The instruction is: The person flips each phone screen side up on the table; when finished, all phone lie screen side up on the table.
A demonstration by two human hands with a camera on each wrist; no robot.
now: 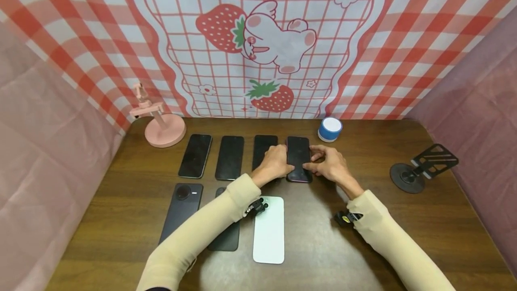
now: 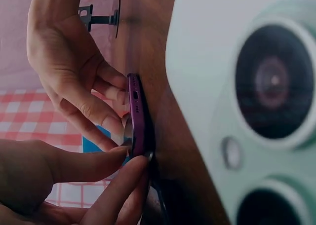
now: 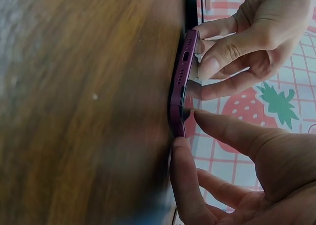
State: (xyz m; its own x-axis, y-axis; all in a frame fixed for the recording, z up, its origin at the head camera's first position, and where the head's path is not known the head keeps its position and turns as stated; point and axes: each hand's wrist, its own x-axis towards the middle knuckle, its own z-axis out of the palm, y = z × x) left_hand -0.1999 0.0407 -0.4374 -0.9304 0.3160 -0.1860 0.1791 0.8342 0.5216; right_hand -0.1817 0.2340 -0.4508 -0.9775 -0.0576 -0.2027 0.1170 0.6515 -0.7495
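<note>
A smartphone with a black screen and a purple edge (image 1: 299, 158) lies face up at the right end of a row of phones. At its left side my left hand (image 1: 276, 161) grips the edge, with the thumb on the screen. My right hand (image 1: 332, 163) pinches the opposite side between thumb and fingers. In the left wrist view the phone's purple bottom edge (image 2: 139, 116) shows its charging port. The right wrist view shows both hands at that edge, the right hand (image 3: 269, 161) nearer the camera. Whether the phone touches the table cannot be told.
Black-screened phones (image 1: 195, 156) line up to the left. Nearer lie a dark phone (image 1: 181, 210), another dark phone (image 1: 226, 239) under the left forearm, and a mint phone (image 1: 269, 237). A pink stand (image 1: 165, 131), a blue-white cylinder (image 1: 330, 130) and a black stand (image 1: 408, 178) stand around.
</note>
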